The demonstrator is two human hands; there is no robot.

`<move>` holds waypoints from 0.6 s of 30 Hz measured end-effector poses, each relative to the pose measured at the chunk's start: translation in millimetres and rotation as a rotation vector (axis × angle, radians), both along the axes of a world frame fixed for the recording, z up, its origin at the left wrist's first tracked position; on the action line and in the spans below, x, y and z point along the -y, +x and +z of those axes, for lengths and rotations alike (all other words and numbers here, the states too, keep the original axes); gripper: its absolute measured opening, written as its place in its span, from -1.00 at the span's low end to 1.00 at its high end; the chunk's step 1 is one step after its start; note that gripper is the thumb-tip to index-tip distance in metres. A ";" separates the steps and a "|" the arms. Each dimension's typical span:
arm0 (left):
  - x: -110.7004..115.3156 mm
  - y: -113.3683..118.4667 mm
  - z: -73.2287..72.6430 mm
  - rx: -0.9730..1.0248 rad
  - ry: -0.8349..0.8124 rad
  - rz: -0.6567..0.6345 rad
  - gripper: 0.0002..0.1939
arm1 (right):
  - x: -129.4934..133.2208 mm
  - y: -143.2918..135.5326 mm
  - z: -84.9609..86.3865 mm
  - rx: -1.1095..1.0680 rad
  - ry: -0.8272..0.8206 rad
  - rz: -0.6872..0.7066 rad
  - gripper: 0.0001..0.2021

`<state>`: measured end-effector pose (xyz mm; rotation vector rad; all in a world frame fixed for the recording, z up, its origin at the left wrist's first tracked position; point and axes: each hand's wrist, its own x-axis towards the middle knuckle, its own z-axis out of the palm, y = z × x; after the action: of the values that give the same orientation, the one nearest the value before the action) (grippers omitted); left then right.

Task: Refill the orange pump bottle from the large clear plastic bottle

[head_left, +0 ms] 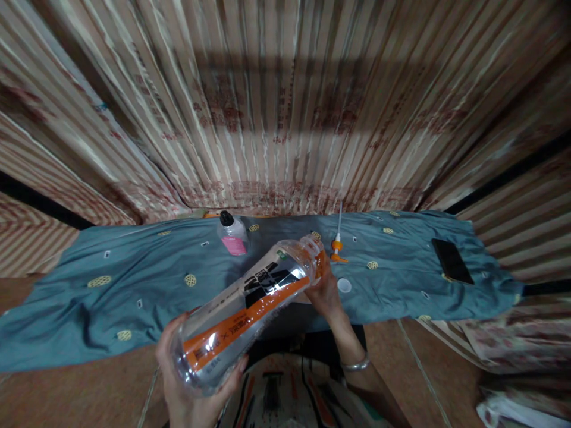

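Observation:
A large clear bottle (250, 309) with an orange, white and black label lies tilted across the middle of the view, its neck toward the upper right. Its broad base rests in my left hand (191, 380), with the fingers and thumb wrapped round it. At the neck end, my right hand (323, 291) is closed round something orange beside the bottle's mouth; the bottle partly hides it. An orange and white pump head (338, 246) with a long clear tube lies just beyond my right hand. Near my right wrist is a small white round cap (344, 285).
A teal patterned cloth (156, 297) covers the long table. A small clear bottle (232, 238) with a black cap and pink label stands toward the back, left of centre. A black phone (452, 260) lies at the right. Pleated curtains (285, 119) hang behind and at both sides.

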<state>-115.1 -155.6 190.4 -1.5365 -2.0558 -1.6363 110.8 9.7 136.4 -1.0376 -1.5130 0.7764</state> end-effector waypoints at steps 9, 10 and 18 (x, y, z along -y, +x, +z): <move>1.9 -1.1 2.0 0.035 -0.029 -0.009 0.01 | -0.4 2.8 -4.9 0.049 0.032 -0.024 -0.25; 1.4 1.5 3.1 0.046 -0.027 -0.007 0.00 | -0.4 3.2 -5.6 0.058 0.029 -0.029 -0.24; 4.9 8.0 11.2 0.070 -0.037 -0.021 -0.02 | 1.3 1.7 -4.0 0.081 0.013 -0.039 -0.28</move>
<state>-107.0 -160.5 201.5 -1.5391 -2.1234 -1.6922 112.5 8.4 132.4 -1.0970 -1.5598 0.7043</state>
